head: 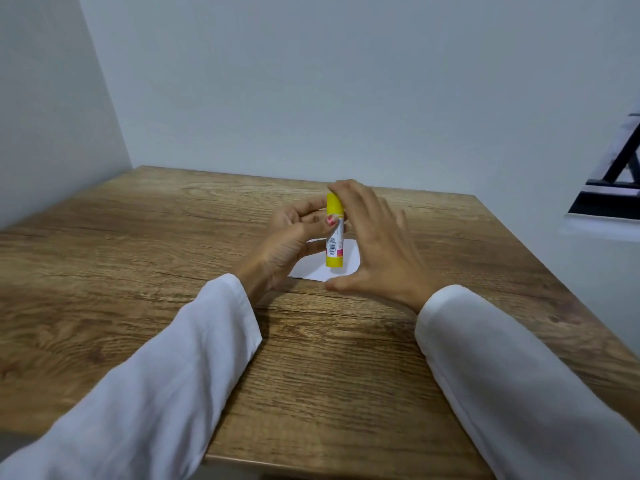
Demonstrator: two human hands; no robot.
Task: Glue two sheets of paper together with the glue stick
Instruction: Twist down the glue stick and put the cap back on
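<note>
A yellow glue stick (334,233) with a white label is held upright above a small white paper (317,268) that lies flat on the wooden table (173,237). My left hand (287,244) grips the stick around its middle, thumb on the label. My right hand (377,244) is spread just right of the stick, fingertips by the yellow cap at its top, thumb near the paper's front edge. Whether the fingers touch the cap is unclear. Both hands cover parts of the paper, so I cannot tell if it is one sheet or two.
The table stands in a corner, with pale walls at the left and back. A dark frame on a white ledge (609,199) is beyond the table's right edge. White sleeves cover both forearms.
</note>
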